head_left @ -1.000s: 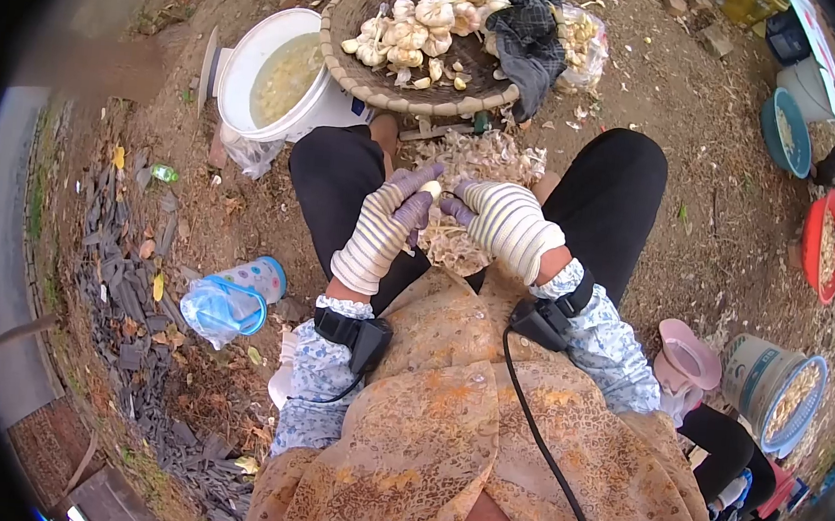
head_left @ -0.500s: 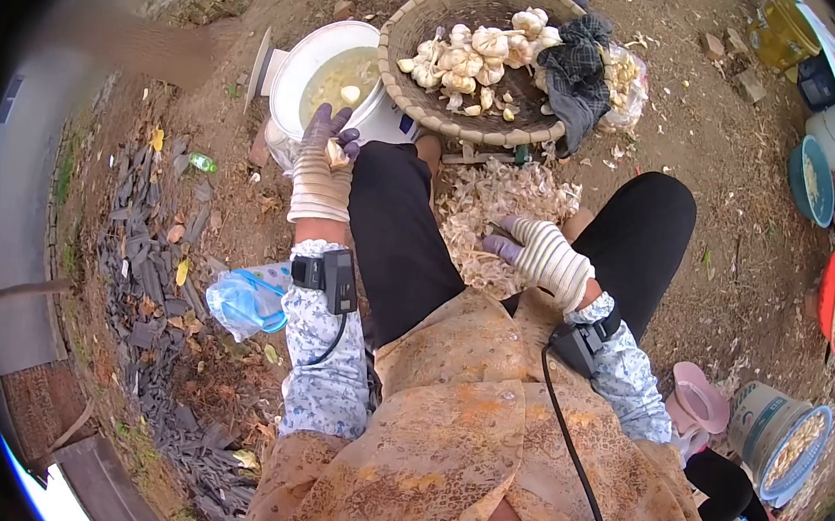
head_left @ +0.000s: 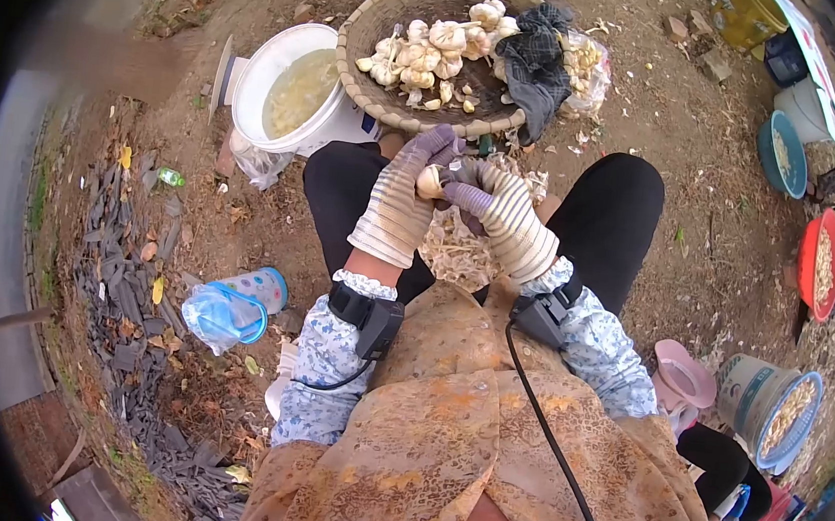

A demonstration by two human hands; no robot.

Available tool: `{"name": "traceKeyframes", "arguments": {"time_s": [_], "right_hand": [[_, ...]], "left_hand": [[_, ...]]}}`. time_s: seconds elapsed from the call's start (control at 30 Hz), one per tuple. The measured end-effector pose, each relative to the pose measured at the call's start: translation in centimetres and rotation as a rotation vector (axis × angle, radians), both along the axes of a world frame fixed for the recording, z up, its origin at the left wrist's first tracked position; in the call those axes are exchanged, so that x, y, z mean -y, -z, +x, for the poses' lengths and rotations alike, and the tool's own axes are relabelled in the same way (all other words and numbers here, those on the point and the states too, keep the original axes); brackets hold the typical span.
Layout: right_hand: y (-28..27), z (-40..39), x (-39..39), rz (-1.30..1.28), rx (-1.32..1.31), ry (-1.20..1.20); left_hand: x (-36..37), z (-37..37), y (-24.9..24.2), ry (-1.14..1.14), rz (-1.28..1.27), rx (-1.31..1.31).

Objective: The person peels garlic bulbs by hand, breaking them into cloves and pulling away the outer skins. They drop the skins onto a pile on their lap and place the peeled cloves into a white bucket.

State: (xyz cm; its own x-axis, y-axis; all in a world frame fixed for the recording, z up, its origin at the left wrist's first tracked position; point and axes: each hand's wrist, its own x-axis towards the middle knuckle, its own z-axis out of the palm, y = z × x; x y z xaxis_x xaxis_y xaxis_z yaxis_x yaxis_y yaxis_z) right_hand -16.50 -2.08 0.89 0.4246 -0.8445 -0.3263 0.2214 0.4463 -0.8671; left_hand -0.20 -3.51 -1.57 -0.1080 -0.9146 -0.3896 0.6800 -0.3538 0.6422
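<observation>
My left hand (head_left: pixel 398 198), in a striped glove with purple fingertips, holds a piece of garlic (head_left: pixel 431 182) in front of my lap. Against it presses my right hand (head_left: pixel 510 217), gloved the same way, its fingers closed. A small pale glint shows between the fingertips, too small to name. Below both hands lies a heap of garlic skins (head_left: pixel 459 247) on the ground between my knees. Beyond them stands a wicker basket (head_left: pixel 351 63) with garlic bulbs (head_left: pixel 422 55), loose cloves and a dark cloth (head_left: pixel 537 61).
Left of the basket stands a white bucket (head_left: pixel 243 93) with cloudy water and pale cloves. A blue-rimmed container with a plastic bag (head_left: pixel 216 317) lies at left. To the right are a red basin (head_left: pixel 809 268), a teal basin (head_left: pixel 770 154), a pink hat (head_left: pixel 683 374) and another person's legs (head_left: pixel 710 454).
My left hand has come back from above the white bucket with the garlic piece. My right hand has risen to meet it. The white clove near the left fingertips no longer shows.
</observation>
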Motion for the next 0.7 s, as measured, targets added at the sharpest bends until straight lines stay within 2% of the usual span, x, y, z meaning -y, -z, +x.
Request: {"name": "traceKeyframes", "arguments": {"time_s": [0.07, 0.17, 0.27, 0.4, 0.47, 0.5, 0.67, 0.7], "right_hand": [[1.1, 0.1, -0.2, 0.045, 0.086, 0.073], [0.8, 0.0, -0.3, 0.061, 0.158, 0.054], [0.5, -0.1, 0.0, 0.001, -0.033, 0.016], [1.9, 0.8, -0.7, -0.145, 0.000, 0.109], [3.5, 0.9, -0.9, -0.573, -0.429, 0.153], [3.5, 1.0, -0.8, -0.773, -0.567, 0.126], [1.4, 0.3, -1.1, -0.628, -0.444, -0.038], [1.5, 0.2, -1.2, -0.377, -0.189, 0.071]], "left_hand": [[-0.8, -0.1, -0.1, 0.071, -0.092, 0.036], [-1.2, -0.8, 0.1, 0.136, -0.137, 0.275], [-1.6, -1.8, -0.6, 0.069, -0.156, 0.214], [-1.3, -0.8, 3.5, 0.033, -0.028, 0.098], [-2.0, -0.6, 4.1, -0.095, 0.163, 0.285], [-1.8, -0.8, 4.2, -0.119, 0.183, 0.291], [-1.5, -0.9, 2.5, -0.196, 0.362, 0.284], [-1.6, -0.4, 2.1, -0.138, 0.345, 0.302]]}}
